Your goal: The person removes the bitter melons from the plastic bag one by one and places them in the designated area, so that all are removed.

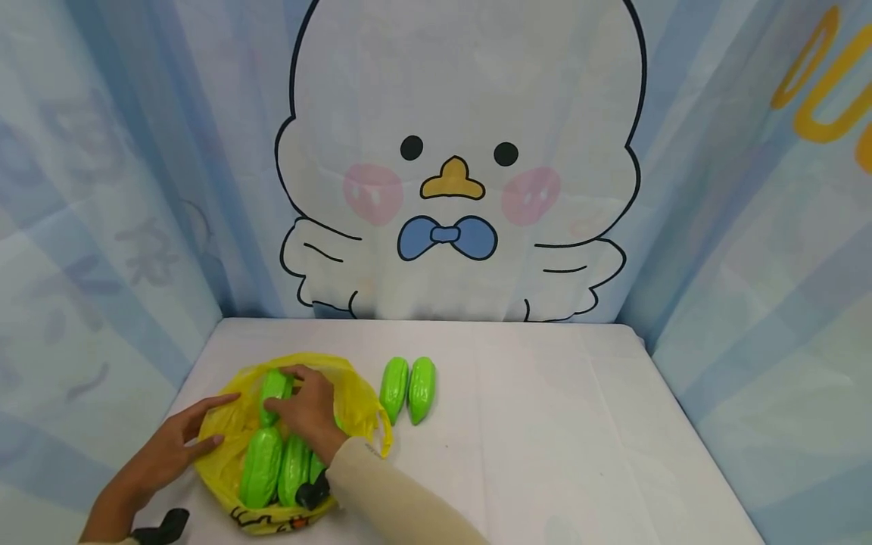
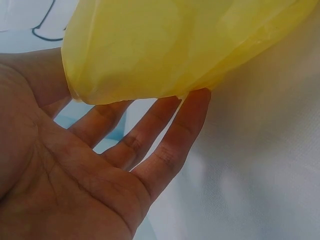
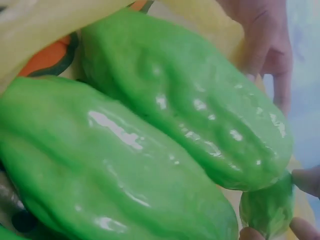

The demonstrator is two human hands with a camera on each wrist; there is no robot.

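My right hand (image 1: 309, 405) reaches into a yellow plastic bag (image 1: 354, 378) and grips the upper end of a glossy green toy vegetable (image 1: 275, 393), long and bumpy. Thumb and fingertips also show around this green piece (image 3: 267, 207) in the right wrist view. Several like it lie in the bag, including a larger green vegetable (image 1: 261, 469) just below. At the bag's left side, my left hand (image 1: 160, 458) touches the plastic with thumb and fingers spread apart. In the left wrist view the yellow plastic (image 2: 165, 50) hides the tips of the left hand (image 2: 100, 155).
Two more green toy vegetables (image 1: 409, 390) lie side by side, right of the bag, on a white-covered table (image 1: 545, 439). Printed curtains (image 1: 450, 280) stand behind the table and along both sides. Dark straps (image 1: 163, 526) are at the wrists.
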